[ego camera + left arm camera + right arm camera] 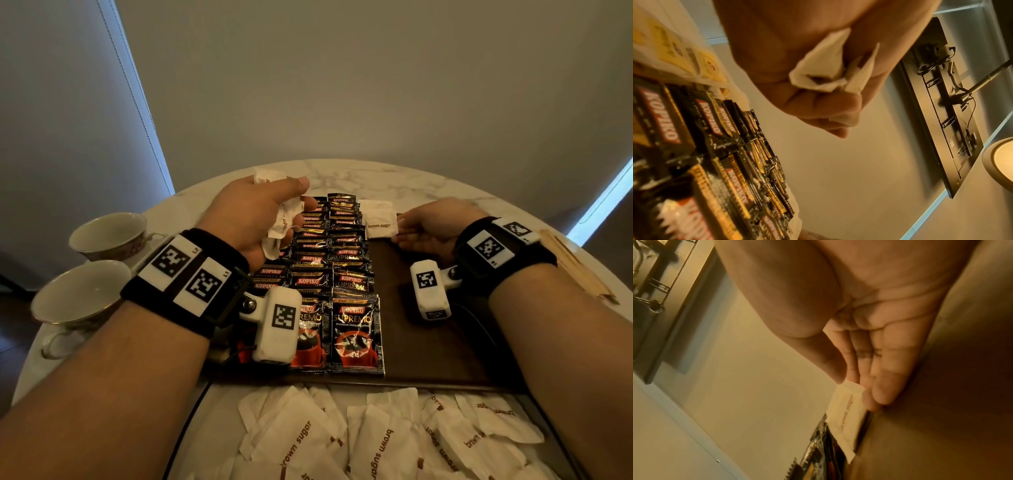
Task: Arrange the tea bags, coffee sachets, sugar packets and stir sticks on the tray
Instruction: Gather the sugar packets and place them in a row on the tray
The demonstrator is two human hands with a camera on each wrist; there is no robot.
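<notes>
White "brown sugar" packet (380,224) pinched by right hand (430,229), left hand (251,214) clutching crumpled sugar packets (282,224)

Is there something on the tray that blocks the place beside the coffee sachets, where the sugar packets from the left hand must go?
Nothing visible blocks it. The tray is bare right of the coffee sachets, except one sugar packet at its far end, which the right hand is placing.

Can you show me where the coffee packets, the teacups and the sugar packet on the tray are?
coffee packets (356,329): head view, front of the nearest sachet.
teacups (78,294): head view, inside of the nearer cup.
sugar packet (379,222): head view, its printed face.
</notes>
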